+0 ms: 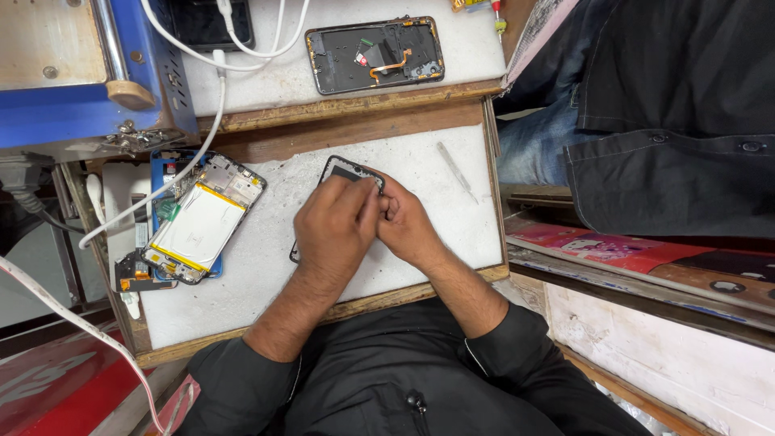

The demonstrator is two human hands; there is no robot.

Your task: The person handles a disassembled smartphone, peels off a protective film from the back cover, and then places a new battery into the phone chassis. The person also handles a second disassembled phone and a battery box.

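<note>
Left hand [335, 230] and right hand [404, 226] meet at mid-desk, both closed on the dark phone frame [347, 171]; fingertips pinch its far right corner; most of the frame is hidden beneath the left hand. The white desk [428, 169] lies bare to the right as far as its wooden edge, except for metal tweezers [457, 171]. An opened phone with battery [198, 222] lies well apart at left; a white cable [194, 157] crosses it.

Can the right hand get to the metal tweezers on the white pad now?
Probably yes. The tweezers lie bare on the white pad, just beyond the right hand, with nothing between. But that hand is busy on the black phone frame.
</note>
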